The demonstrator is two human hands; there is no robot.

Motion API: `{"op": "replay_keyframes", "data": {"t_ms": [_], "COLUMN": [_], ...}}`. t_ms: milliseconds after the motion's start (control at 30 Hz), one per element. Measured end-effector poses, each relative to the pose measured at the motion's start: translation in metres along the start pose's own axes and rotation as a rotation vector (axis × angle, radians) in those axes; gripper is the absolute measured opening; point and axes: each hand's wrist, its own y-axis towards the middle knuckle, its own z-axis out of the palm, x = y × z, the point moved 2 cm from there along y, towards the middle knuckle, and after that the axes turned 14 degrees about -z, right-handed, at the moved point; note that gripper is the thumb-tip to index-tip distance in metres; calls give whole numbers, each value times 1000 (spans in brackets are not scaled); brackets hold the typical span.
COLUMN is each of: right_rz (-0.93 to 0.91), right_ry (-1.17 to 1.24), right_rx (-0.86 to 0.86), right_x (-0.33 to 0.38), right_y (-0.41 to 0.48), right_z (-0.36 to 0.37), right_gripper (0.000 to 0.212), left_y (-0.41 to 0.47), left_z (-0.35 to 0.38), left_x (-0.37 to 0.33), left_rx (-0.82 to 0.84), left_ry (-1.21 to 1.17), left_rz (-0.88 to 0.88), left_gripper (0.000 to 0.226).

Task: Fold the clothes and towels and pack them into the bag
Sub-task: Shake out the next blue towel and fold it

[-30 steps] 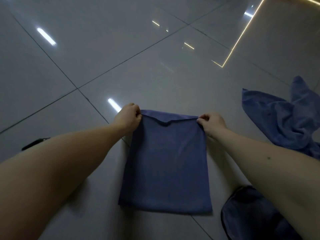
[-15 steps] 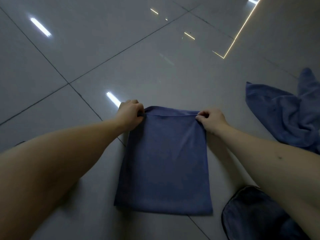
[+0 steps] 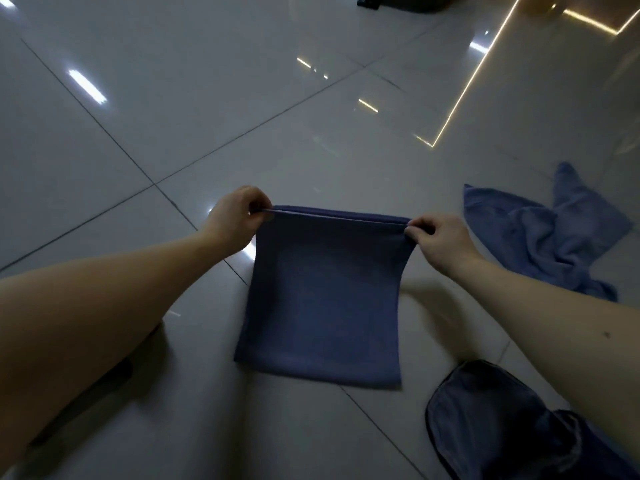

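Observation:
A blue towel (image 3: 323, 299), folded into a rectangle, lies on the glossy tiled floor (image 3: 207, 98) in front of me. My left hand (image 3: 237, 218) pinches its far left corner and my right hand (image 3: 440, 239) pinches its far right corner. Both corners are raised off the floor, and the far edge is stretched taut between my hands. The near edge stays flat on the tiles. A dark bag (image 3: 502, 427) lies at the bottom right, partly hidden under my right forearm.
A second blue towel (image 3: 550, 233) lies crumpled on the floor to the right. A dark object (image 3: 401, 1) sits at the top edge of the view. Another dark object (image 3: 90, 400) shows under my left forearm.
Both hands have lifted the towel's far edge off the floor and pulled it taut. The view has tilted up, showing more of the floor ahead.

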Motion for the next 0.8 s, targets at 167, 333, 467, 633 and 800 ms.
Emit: {"op": "replay_keyframes", "data": {"t_ms": [167, 333, 467, 633, 800], "right_rz": [-101, -225, -262, -213, -120], "right_ry": [-19, -77, -132, -55, -2], "right_rx": [-4, -5, -52, -92, -170], "right_x": [48, 108, 147, 169, 160], "right_y": [-13, -38, -60, -90, -124], "right_z": [-53, -116, -151, -163, -146], "right_gripper": [9, 8, 4, 10, 5], "left_y": [-27, -60, -88, -119, -144], "left_z": [-52, -129, -175, -178, -161], "left_x": [-45, -99, -135, -140, -114], "left_rx": [-56, -28, -8, -57, 61], "left_ry": [-26, 53, 166, 158, 243], "left_rz": [86, 176, 206, 191, 150], "left_gripper": [4, 5, 8, 12, 26]}}
